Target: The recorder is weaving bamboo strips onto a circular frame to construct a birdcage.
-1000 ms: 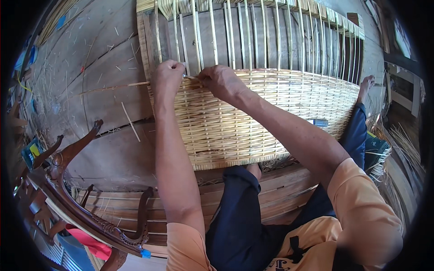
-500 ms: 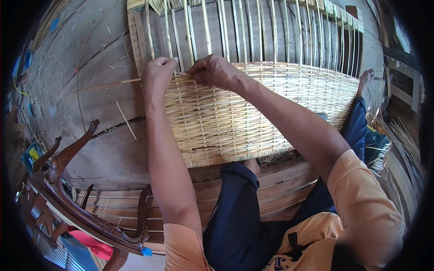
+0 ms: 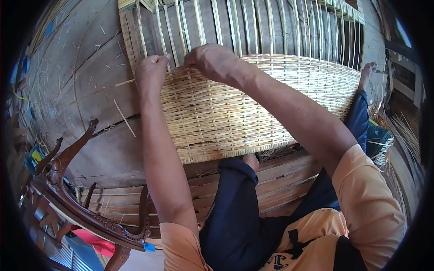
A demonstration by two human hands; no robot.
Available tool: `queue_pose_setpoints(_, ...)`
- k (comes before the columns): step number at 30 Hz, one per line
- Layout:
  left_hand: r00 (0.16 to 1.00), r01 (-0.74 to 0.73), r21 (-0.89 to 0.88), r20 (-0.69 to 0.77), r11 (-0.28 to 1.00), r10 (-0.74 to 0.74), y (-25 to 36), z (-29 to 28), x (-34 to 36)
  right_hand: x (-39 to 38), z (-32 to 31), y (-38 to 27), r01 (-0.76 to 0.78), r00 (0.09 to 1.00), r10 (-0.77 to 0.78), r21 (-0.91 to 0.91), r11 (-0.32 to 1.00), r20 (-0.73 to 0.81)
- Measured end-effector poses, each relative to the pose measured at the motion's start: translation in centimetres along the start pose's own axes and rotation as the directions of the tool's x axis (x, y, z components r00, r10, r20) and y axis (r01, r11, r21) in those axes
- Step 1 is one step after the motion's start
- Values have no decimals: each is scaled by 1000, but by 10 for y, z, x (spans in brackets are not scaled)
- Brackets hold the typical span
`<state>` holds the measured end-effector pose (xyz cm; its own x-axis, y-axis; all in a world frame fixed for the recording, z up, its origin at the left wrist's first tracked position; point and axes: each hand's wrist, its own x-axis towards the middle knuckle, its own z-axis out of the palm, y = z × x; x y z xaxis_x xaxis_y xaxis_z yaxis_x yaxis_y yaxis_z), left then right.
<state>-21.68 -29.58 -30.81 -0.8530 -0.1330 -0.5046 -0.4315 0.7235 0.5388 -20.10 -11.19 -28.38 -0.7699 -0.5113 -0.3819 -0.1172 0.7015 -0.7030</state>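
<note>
Where weave (image 3: 217, 108) ends, left hand (image 3: 151, 74) and right hand (image 3: 214, 62) touch it.

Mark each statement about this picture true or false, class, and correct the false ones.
1. The left hand and right hand are both at the upper edge of the weave. True.
2. The weave fills the whole frame. False: bare rods show above it.
3. A thin strip sticks out to the left of the left hand. True.
4. The sleeves are blue. False: they are orange.
5. Carved wood shows at the lower left. True.
</note>
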Motion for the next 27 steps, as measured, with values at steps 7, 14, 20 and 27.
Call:
queue_pose_setpoints(7, 949, -164, 400, -187, 902, 255, 9, 0, -27, -121, -46, 50, -207, 934, 267, 250, 946, -238)
queue_pose_setpoints(14, 920, -272, 606, -64, 748, 386, 24, 8, -59, -275, -81, 82, -572, 690, 672, 367, 734, -270)
queue_pose_setpoints(20, 923, -241, 713, -41, 658, 383, 17, 4, -70, -367, -75, 76, -527, 608, 709, 486, 697, -356)
queue_pose_setpoints(27, 874, -469, 575, 194, 671, 445, 129, 109, -130, -459, -113, 38, -453, 484, 819, 712, 537, -309)
